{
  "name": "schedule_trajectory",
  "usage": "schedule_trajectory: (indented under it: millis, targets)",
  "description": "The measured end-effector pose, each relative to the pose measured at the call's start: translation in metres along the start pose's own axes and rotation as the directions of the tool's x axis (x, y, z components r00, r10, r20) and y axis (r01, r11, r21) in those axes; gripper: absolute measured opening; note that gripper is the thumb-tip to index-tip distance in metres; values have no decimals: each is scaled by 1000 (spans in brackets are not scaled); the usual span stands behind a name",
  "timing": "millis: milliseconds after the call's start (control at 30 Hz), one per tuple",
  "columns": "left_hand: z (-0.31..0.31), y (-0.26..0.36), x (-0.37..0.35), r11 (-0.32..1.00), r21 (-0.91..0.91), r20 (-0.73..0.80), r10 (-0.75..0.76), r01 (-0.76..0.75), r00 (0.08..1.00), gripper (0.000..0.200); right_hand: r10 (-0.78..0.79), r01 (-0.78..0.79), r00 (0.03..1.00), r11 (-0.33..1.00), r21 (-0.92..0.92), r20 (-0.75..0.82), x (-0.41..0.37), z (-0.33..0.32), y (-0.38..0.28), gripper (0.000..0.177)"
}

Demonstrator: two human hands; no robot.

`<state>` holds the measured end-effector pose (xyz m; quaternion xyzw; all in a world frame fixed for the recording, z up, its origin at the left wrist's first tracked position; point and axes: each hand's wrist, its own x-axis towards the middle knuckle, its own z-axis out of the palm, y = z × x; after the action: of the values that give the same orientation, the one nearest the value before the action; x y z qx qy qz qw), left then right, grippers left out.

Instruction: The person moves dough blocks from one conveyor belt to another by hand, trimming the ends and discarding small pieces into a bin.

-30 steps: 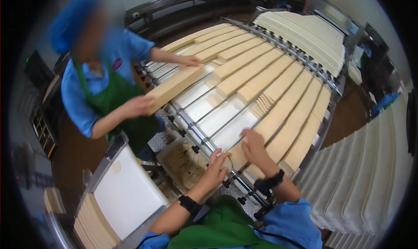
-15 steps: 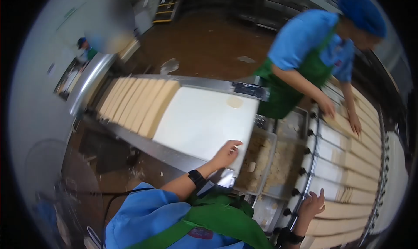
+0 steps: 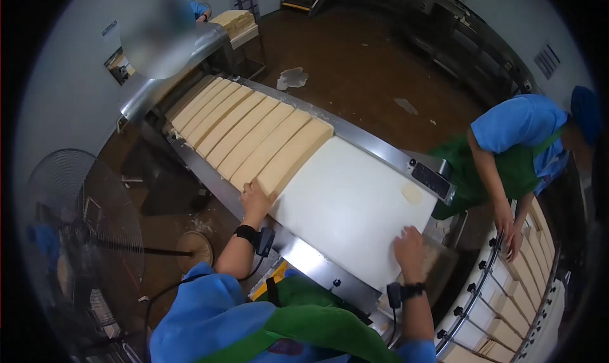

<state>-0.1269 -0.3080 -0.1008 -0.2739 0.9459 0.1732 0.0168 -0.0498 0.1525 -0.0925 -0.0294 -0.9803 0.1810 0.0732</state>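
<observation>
Several long, pale beige dough strips (image 3: pixel 247 129) lie side by side across the left half of a white conveyor belt (image 3: pixel 346 191). My left hand (image 3: pixel 255 203) is at the near end of the rightmost strip, its fingers apart and touching that end; a firm grip does not show. Over the belt's right end, my right hand (image 3: pixel 410 250) is held with its fingers spread and nothing in them. A small flat round of dough (image 3: pixel 412 193) lies on the belt beyond the right hand.
At the right, a co-worker's hands (image 3: pixel 509 231) are at a second conveyor (image 3: pixel 483 304) with more strips. A control box (image 3: pixel 432 180) sits on the far rail. On the left stand a metal machine hood (image 3: pixel 174 77) and a caged fan (image 3: pixel 79 204).
My view has turned left. My left hand has gone from the bare belt to the strips, and my right hand from the second conveyor to this belt's right end.
</observation>
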Motion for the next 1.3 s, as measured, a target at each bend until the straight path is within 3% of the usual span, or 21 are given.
schedule_trajectory:
  millis: [100,167,300,400,500,567,633,767,867,933,967,1033,1067,1100,1167,1233,1300]
  targets:
    - [-8,10,4,994,93,81,49,-57,996,94,64,-60,992,997,-43,105,65,58,-63,72]
    - [-7,11,1,987,136,92,73,-85,993,94,99,-92,977,995,-49,188,107,76,-121,75]
    - [-1,5,6,970,185,59,148,-156,987,97,25,-15,980,998,-54,196,183,117,-212,71]
    - [2,1,4,944,210,14,257,-254,966,94,41,-45,973,999,9,226,235,125,-274,68]
    - [-2,1,5,939,210,83,259,-271,962,95,127,-143,956,989,42,264,268,135,-311,67]
    - [-3,2,7,939,215,133,245,-270,960,94,119,-120,976,993,-6,182,275,147,-322,71]
    - [-1,1,4,933,221,117,263,-283,958,94,216,-211,931,976,-49,294,273,133,-333,78]
    - [0,1,1,922,211,90,311,-323,946,92,363,-375,871,927,-30,329,265,112,-313,86]
    - [-13,13,-14,898,71,185,415,-433,891,89,475,-476,863,879,-34,172,230,92,-253,95]
    - [-27,30,-34,819,-167,309,573,-549,759,91,607,-612,770,790,-41,197,205,55,-208,98]
    - [-24,35,-42,802,-175,316,595,-571,739,91,667,-667,721,742,-76,186,192,41,-186,99]
    - [-16,45,-63,679,-542,362,721,-496,591,90,717,-718,691,696,-28,86,164,17,-150,100]
    - [-17,54,-75,720,-513,486,692,-467,533,83,747,-747,664,664,22,1,147,2,-132,100]
    - [-14,67,-87,688,-529,499,726,-497,473,83,787,-786,616,617,27,-32,130,-9,-116,100]
    - [-6,95,-116,727,-332,520,673,-601,526,76,807,-793,584,591,149,-90,99,-22,-92,99]
    - [9,111,-142,655,-378,386,754,-654,531,67,845,-774,529,519,364,-81,59,-40,-58,94]
    - [11,132,-167,535,-447,336,843,-717,419,66,835,-746,467,549,376,-292,12,-39,-11,86]
